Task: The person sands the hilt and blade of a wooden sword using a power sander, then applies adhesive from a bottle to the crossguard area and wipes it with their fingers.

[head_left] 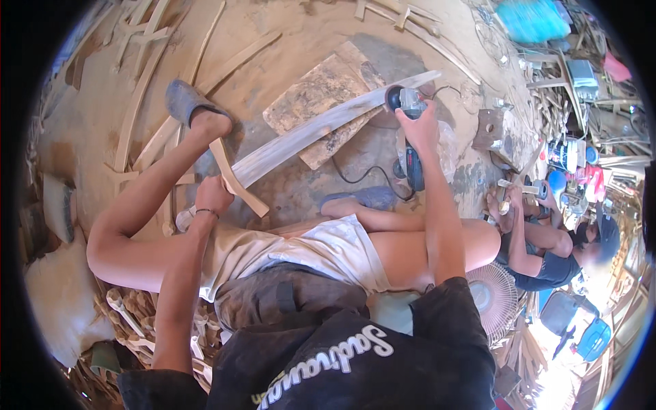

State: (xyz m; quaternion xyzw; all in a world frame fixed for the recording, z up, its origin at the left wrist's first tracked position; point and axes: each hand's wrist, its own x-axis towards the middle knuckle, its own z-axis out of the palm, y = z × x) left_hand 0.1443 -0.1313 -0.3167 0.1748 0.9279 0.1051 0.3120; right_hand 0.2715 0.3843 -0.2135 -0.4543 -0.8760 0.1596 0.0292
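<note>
I sit on the dusty workshop floor [89, 102] with my legs out in front of me, and the work lies across the middle of it. The biggest piece under the job is the rough wooden slab [314, 102], flat on the ground, far from me and a little right of centre. Across it runs the long curved plank [321, 126], from near my left foot up and away to the right; its near end rests on a short wooden block [236, 179] that I have wedged beside my left foot [195, 113].

My right hand [418, 126] is wrapped tight around the body of the grinder [403, 101], its disc down on the far right end of the plank, cord [359, 179] trailing back toward my knee. My left hand [213, 195] is closed around the near end of the block, pinning it and the plank.

As I judge it, the plank's face looks pale and fairly even along most of its length (the near part seems the smoothest), so the shaping looks well along; the far tip under the disc is what is in hand, and I can't tell the state of the underside.

To the right another person [547, 249] sits working on a small part, and a fan [495, 294] lies near my right hip
</note>
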